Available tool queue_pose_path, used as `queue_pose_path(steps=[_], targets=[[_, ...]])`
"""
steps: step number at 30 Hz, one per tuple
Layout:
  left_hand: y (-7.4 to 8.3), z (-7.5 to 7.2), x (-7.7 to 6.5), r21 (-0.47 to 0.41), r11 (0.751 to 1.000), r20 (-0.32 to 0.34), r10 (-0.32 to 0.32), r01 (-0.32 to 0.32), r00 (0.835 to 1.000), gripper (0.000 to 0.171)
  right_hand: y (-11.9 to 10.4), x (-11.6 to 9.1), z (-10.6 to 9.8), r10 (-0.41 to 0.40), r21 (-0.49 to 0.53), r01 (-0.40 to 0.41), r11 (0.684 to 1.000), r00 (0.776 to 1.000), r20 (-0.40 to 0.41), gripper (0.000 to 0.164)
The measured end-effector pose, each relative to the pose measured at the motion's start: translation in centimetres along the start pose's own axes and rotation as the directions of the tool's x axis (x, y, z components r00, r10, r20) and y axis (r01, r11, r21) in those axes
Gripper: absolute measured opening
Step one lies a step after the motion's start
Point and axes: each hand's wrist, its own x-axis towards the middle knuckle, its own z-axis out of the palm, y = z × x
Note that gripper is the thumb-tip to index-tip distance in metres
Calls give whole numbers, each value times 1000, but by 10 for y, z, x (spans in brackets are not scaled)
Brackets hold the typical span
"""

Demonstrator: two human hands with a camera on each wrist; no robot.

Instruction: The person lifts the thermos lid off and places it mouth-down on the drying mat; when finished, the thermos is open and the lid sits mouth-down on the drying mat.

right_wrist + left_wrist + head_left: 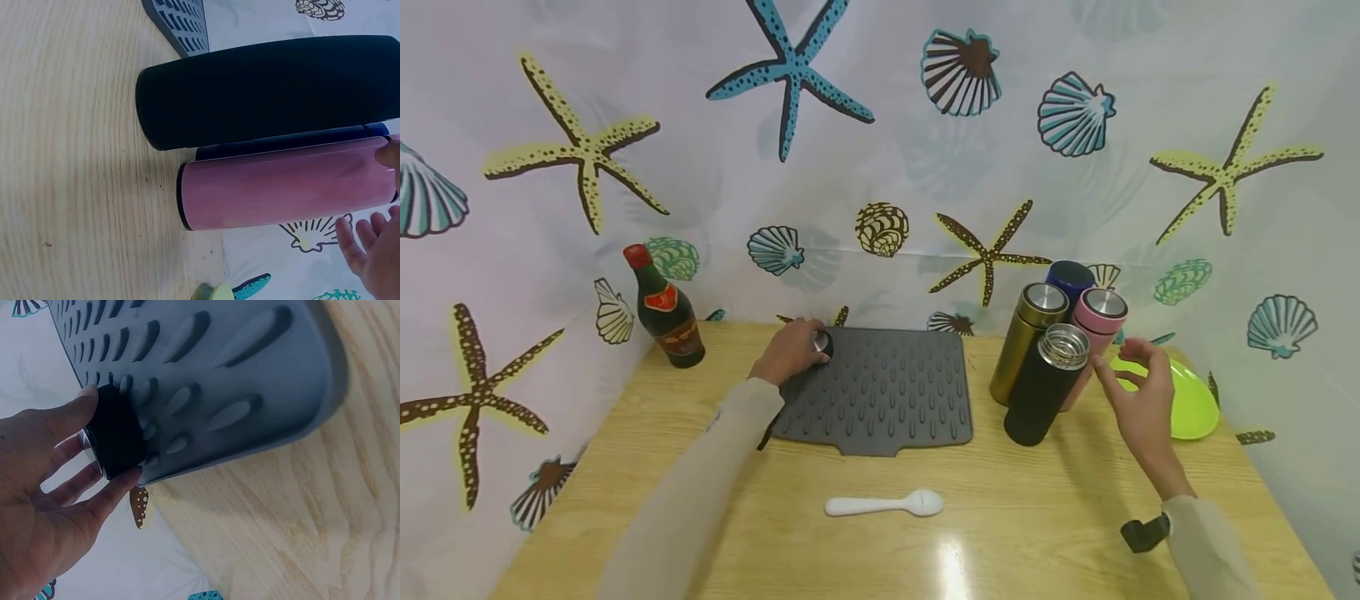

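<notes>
At the back left corner of a grey ridged mat [880, 387], my left hand [792, 352] holds a black flask lid [117, 432] between thumb and fingers. The lid lies low over the mat's surface. My right hand [1144, 398] is beside a pink flask [1102, 315], its thumb overlapping the flask's upper part in the right wrist view and its fingers spread behind it. In front of the pink flask stands a black flask [1041, 396] without a lid, its steel neck showing. A gold flask [1028, 337] and a blue flask [1071, 275] stand close by, both capped.
A white spoon [887, 504] lies on the wooden table [1000, 542] in front of the mat. Behind my right hand is a bright green plate [1193, 404]. A dark bottle with a red cap [666, 312] stands at the back left, near the patterned curtain [880, 142].
</notes>
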Motion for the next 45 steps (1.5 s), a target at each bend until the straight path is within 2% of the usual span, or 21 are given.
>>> queue_pose_path(steps=[4,8,12,16,20,23,29,36,42,45], targets=[[0,5,-1,-10,1000,-6,1,-1,1000,60,1,5,1,69,-39,-66,997,995,75,63],[2,7,-1,-19,1000,-10,7,-7,1000,59,8,8,5,152,-60,-145,988,979,133,76],[5,7,-1,-34,999,-17,13,-14,1000,58,15,10,8,201,-30,-199,980,964,175,81],[8,6,-1,-38,999,-21,17,-18,1000,57,22,10,12,215,18,-221,975,961,173,78],[9,6,-1,-41,999,-19,18,-18,1000,58,29,9,16,206,30,-212,977,967,148,74],[8,6,-2,-42,999,-20,23,-24,1000,58,33,9,19,201,31,-205,978,975,97,71],[7,4,-3,-36,999,-31,25,-26,999,57,36,3,17,211,108,-210,972,978,5,64],[8,3,-3,-28,1000,-6,-7,7,1000,59,17,-5,0,166,150,-153,977,983,-83,54],[5,3,-4,-13,1000,0,12,-12,1000,59,1,-11,-17,90,138,-76,988,991,-98,62],[0,2,-6,-9,1000,-12,24,-25,1000,60,-9,-17,-24,29,78,-21,997,995,-100,68]])
